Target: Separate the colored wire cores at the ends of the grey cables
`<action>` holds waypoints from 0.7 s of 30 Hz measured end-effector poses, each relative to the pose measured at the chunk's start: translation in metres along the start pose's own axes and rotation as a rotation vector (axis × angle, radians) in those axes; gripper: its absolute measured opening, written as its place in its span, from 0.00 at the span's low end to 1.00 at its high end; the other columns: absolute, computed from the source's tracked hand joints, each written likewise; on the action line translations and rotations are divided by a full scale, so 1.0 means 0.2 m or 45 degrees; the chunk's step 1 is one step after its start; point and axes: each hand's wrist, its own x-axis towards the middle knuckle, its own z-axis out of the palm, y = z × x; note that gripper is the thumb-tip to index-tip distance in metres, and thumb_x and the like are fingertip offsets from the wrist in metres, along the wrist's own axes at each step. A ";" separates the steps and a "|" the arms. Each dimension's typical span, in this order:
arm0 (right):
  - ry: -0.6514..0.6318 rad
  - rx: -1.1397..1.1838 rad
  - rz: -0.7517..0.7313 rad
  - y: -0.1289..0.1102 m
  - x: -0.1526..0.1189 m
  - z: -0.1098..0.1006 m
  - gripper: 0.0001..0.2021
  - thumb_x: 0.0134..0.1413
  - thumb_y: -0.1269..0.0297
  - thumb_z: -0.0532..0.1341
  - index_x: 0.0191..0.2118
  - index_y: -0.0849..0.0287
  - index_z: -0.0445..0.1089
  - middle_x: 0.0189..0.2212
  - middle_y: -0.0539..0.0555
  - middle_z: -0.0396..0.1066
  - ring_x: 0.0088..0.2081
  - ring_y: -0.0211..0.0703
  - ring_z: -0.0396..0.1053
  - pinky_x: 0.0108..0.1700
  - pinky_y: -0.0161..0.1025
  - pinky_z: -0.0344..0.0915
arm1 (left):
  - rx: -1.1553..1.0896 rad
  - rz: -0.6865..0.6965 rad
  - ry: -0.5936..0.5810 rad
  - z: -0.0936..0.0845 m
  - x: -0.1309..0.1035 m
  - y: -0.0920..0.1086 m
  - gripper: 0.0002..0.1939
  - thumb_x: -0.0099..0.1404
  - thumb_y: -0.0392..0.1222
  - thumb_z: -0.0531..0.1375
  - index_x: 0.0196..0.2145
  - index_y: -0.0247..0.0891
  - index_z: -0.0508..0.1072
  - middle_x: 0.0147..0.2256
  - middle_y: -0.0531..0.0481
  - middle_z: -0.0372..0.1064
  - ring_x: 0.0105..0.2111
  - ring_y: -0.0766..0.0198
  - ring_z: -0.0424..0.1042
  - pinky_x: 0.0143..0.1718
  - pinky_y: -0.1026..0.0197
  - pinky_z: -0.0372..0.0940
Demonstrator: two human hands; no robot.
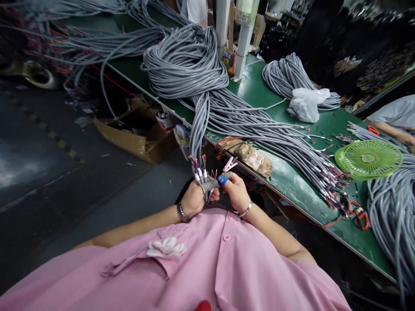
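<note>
Close to my body, my left hand [193, 199] is closed around a few grey cables [200, 129] that hang off the table edge. Their cut ends point up, with white sleeves and coloured thin wires [203, 162] fanned out. Grey tape wraps my left thumb. My right hand [238, 192] meets it from the other side, its thumb and forefinger pinched at fine red wires [214, 174] of one cable; the exact contact is hidden by the fingers. Blue tape covers the right thumb tip, and the forefinger is also wrapped. A pale pink clothespin-like clip [229, 164] stands just beyond the right fingers.
On the green table [249, 84] lie a large cable coil [184, 60], a long bundle [259, 125] with stripped ends, a taped block [251, 156], a green fan [368, 159] and orange-handled scissors [359, 214]. A cardboard box [126, 140] is at lower left. Another person's arm [389, 129] is at right.
</note>
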 end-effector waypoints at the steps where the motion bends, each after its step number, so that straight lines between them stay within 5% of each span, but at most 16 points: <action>1: 0.003 0.013 0.005 0.01 0.00 0.00 0.11 0.48 0.59 0.66 0.28 0.59 0.66 0.17 0.45 0.63 0.19 0.31 0.57 0.23 0.32 0.55 | -0.017 -0.012 0.017 0.00 0.00 0.00 0.11 0.53 0.45 0.63 0.23 0.33 0.73 0.20 0.47 0.72 0.17 0.65 0.69 0.19 0.64 0.63; 13: -0.137 -0.205 0.096 -0.04 0.04 0.00 0.14 0.44 0.56 0.67 0.30 0.61 0.67 0.20 0.46 0.65 0.21 0.33 0.60 0.24 0.32 0.55 | 0.081 -0.040 0.023 -0.05 0.02 -0.05 0.11 0.53 0.45 0.63 0.26 0.31 0.74 0.20 0.45 0.73 0.19 0.63 0.72 0.19 0.66 0.62; 21: 0.036 -0.161 0.056 -0.03 0.01 0.06 0.09 0.46 0.60 0.63 0.28 0.60 0.66 0.17 0.45 0.63 0.20 0.32 0.57 0.23 0.32 0.54 | 0.046 0.038 0.029 -0.04 0.01 -0.04 0.11 0.55 0.45 0.63 0.29 0.32 0.74 0.21 0.47 0.73 0.20 0.64 0.72 0.19 0.66 0.62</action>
